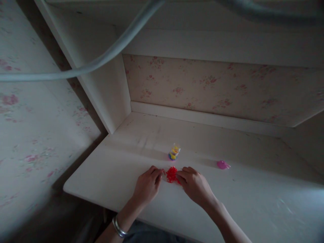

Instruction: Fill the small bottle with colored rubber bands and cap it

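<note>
A small heap of bright red, stringy pieces (171, 174) lies on the white desk (121, 162) between my two hands; clear plastic seems to show around its lower edge. On its left side, my left hand (149, 182) is closed in a pinch, with a thin reddish strand at the fingertips. My right hand (193, 182) pinches the heap's right edge, its fingers curled and partly hiding the red pieces. Just beyond the heap stands a small clear packet (174, 152) with yellow and blue contents. Farther right rests a pink object (222, 164), perhaps a small tied bag.
A white side panel (101, 74) rises at the desk's left, and a low ledge (202, 117) runs along the back. Across the top, a pale cable (111, 52) crosses close to the camera. The desk's rounded corner (66, 186) is at the left.
</note>
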### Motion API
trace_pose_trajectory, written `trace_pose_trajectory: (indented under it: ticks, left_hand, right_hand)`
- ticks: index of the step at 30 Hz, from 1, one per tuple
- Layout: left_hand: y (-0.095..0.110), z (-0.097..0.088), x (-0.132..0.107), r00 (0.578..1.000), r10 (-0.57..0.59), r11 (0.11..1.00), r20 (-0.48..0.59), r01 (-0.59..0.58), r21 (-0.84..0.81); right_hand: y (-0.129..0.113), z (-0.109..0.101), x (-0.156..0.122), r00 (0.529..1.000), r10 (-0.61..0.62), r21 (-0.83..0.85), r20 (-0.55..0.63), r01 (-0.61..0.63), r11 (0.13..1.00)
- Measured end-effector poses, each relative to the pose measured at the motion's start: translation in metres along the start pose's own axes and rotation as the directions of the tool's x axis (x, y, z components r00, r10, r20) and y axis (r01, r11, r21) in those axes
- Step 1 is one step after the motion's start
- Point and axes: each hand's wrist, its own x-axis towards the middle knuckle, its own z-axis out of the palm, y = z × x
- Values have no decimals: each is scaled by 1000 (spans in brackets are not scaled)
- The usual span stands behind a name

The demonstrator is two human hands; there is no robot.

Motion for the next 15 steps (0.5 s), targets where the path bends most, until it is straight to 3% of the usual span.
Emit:
trace_pose_trajectory:
  ticks: [4,9,15]
  left_hand:
    - [-1,1,1,1000,10,1000,-12,-10,17]
    - [-1,3,1,1000,12,996,-4,-12,89]
    - [-1,5,2,1000,12,990,17,-14,140]
  right_hand:
    - [-2,-7,-2,998,20,193,-60,-8,981]
    - [-2,-20,-2,976,106,463,-190,-7,886]
    - [5,-42,18,919,228,602,-321,13,798]
